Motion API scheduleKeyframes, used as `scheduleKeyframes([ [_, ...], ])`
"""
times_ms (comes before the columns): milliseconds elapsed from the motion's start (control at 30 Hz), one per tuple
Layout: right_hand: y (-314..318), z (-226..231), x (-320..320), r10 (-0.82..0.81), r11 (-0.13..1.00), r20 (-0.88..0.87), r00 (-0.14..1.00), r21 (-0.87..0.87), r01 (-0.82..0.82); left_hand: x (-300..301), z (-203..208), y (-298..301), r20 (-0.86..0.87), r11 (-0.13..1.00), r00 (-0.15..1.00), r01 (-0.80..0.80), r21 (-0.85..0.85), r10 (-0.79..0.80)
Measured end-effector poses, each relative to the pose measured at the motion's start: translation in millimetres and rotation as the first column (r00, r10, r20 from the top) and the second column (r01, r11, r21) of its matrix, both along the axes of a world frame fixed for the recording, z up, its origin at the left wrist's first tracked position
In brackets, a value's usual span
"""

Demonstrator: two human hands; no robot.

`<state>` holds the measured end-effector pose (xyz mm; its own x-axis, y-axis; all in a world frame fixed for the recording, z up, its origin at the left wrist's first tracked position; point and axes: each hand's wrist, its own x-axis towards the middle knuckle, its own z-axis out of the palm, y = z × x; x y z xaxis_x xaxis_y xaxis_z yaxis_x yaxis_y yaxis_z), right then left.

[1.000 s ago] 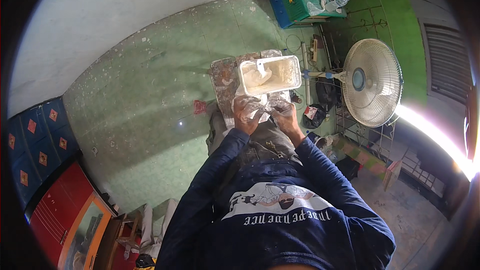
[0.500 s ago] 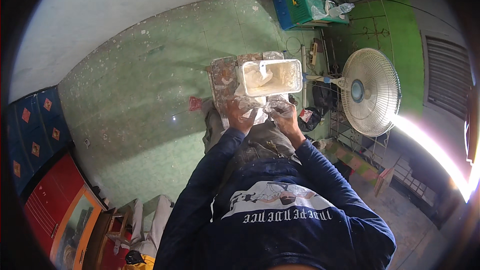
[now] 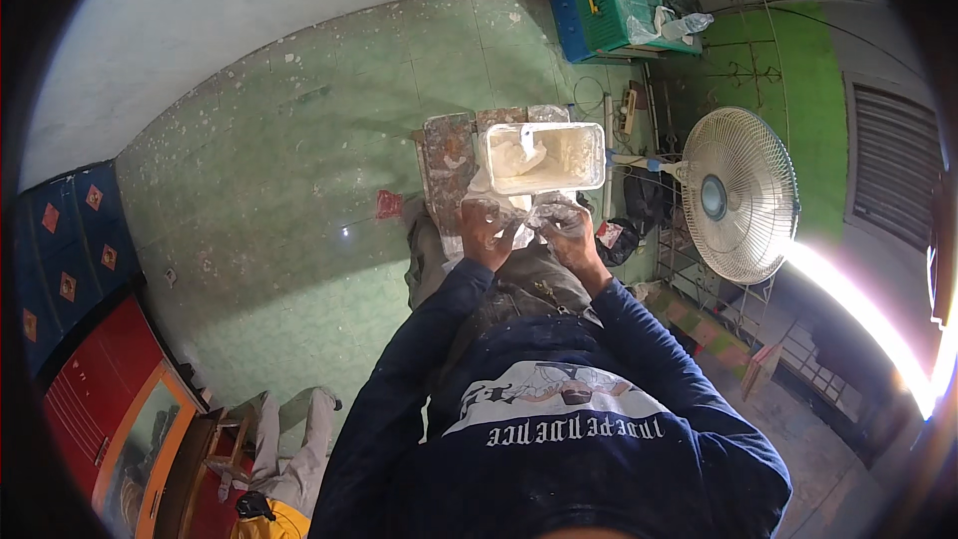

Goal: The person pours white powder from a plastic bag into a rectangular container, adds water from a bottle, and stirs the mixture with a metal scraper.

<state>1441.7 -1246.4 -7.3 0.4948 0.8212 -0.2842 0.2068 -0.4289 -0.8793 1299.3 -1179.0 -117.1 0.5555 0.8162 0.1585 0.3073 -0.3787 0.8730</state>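
Observation:
A white rectangular tub (image 3: pixel 599 162) stands on a worn, paint-spattered wooden bench (image 3: pixel 449 155) in front of me. Its inside is coated in pale residue, and a crumpled whitish piece (image 3: pixel 514 157) lies toward its left end. Just on the near side of the tub, my left hand (image 3: pixel 486 233) and my right hand (image 3: pixel 567 234) work close together, the fingers of both curled and pinched and dusted white. Between the fingertips is something small and whitish, too bright and small to name. White material shows below and between the hands, above my lap.
At the right stands a fan (image 3: pixel 738 195), near a glaring light tube (image 3: pixel 863 314). Behind the bench are a green and blue cabinet (image 3: pixel 634 10) and a power strip (image 3: pixel 628 110). A black bag (image 3: pixel 616 242) lies right of my knees; a red scrap (image 3: pixel 389 204) is on the tiled floor.
My left hand has shifted slightly right and turned, bringing its fingertips nearer my right hand. The right hand stays almost in place. The whole view has moved a little.

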Motion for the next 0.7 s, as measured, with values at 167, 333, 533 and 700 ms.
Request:
scheduleKeyframes([
  [167, 3, 4, 4, -0.036, 0.998, -0.1, 0.994, -0.053, 0.031, 1, -1, 3, -0.091, 0.989, 0.995, -0.025, 0.148, 0.039],
  [333, 18, 10, 8, -0.047, 0.985, 0.094, 0.994, -0.158, 0.062, 1, 5, 4, -0.079, 0.993, 0.995, -0.061, 0.098, 0.069],
  [533, 27, 18, 14, -0.058, 0.99, 0.308, 0.95, -0.104, 0.094, 4, 11, 14, -0.139, 0.994, 0.988, -0.047, 0.102, 0.061],
  [700, 17, 21, 39, 0.054, 0.988, 0.298, 0.953, -0.156, -0.007, 0, 40, 24, -0.124, 0.989, 0.989, -0.071, 0.129, 0.087],
])
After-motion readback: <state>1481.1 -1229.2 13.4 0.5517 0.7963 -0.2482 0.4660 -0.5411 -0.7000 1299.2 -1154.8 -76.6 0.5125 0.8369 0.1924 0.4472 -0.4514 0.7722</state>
